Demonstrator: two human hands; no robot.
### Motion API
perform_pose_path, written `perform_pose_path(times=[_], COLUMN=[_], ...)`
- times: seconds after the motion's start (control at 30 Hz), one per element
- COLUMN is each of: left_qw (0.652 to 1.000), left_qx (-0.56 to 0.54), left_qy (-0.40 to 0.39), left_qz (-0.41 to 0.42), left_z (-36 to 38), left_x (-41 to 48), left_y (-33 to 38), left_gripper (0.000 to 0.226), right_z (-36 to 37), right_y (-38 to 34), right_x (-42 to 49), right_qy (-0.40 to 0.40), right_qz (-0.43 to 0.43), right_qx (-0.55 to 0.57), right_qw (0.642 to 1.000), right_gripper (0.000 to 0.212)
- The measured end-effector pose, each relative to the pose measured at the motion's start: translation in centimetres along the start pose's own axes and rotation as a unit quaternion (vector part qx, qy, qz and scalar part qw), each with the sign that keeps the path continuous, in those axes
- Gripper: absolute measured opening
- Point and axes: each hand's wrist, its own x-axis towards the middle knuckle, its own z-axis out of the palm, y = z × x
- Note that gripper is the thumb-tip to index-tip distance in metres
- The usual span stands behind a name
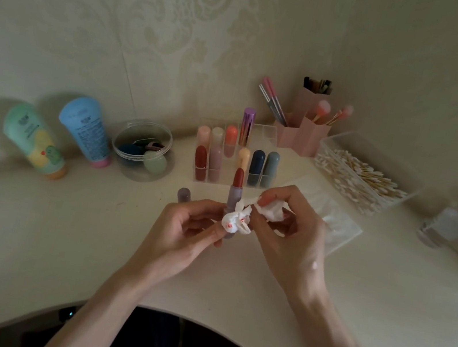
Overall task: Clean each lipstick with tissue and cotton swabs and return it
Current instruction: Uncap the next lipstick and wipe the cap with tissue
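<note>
Left hand grips the lipstick upright, fingers curled round the lower barrel — red bullet exposed; right hand pinches a red-stained tissue against the barrel; cap stands on the table just left; organizer behind — swab box to its right.

surface: cream desk | left: green tube, blue tube, round clear tub | back: clear lipstick rack, pink brush pots | right: cotton-swab box, tissue pack, red-capped bottle | front: purple cap, upright
</note>
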Motion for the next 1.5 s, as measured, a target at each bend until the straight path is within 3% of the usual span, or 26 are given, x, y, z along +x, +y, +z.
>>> perform_pose_path(times=[0.17, 0.3, 0.47, 0.57, 0.77, 0.87, 1.17, 1.33, 1.4, 1.5], left_qw=[1.000, 0.999, 0.999, 0.999, 0.985, 0.982, 0.960, 0.974, 0.984, 0.977], left_qx=[0.024, 0.026, 0.021, 0.038, 0.144, 0.165, 0.240, 0.195, 0.141, 0.157], left_qy=[-0.001, 0.013, 0.026, 0.021, -0.031, -0.006, 0.059, 0.059, 0.071, 0.096], left_qz=[0.009, 0.015, 0.021, 0.027, 0.086, 0.095, 0.131, 0.095, 0.086, 0.110], left_z=[0.0, 0.1, -0.1, -0.2, 0.0, 0.0, 0.4, 0.7, 0.8, 0.9], left_x=[-0.1, 0.1, 0.2, 0.2, 0.3, 0.5, 0.0, 0.1, 0.0, -0.1], left_y=[0.0, 0.1, -0.2, -0.4, -1.1, -1.2, -0.9, -0.9, -0.6, -0.2], left_gripper=[0.028, 0.031, 0.025, 0.024, 0.023, 0.012, 0.029, 0.016, 0.025, 0.036], right_z=[0.1, 0.1, -0.1, -0.1, 0.1, 0.2, 0.4, 0.9, 0.7, 0.3], right_y=[0.2, 0.2, 0.2, 0.6, 0.7, 0.6, 1.1, 1.2, 1.1, 0.8], right_x=[-0.1, -0.2, -0.2, 0.0, 0.2, 0.1, 0.0, 0.0, 0.1, 0.2], right_qy=[0.001, -0.029, -0.097, -0.097, -0.066, -0.073, -0.100, -0.080, -0.069, -0.055], right_qz=[0.008, 0.025, 0.020, 0.026, 0.068, 0.077, 0.063, 0.048, 0.052, 0.070], right_qx=[-0.018, 0.029, 0.062, 0.078, 0.123, 0.142, 0.110, 0.071, 0.083, 0.108], right_qw=[1.000, 0.999, 0.993, 0.992, 0.988, 0.984, 0.987, 0.993, 0.993, 0.990], right_gripper=[0.030, 0.014, 0.029, 0.034, 0.023, 0.022, 0.019, 0.015, 0.013, 0.004])
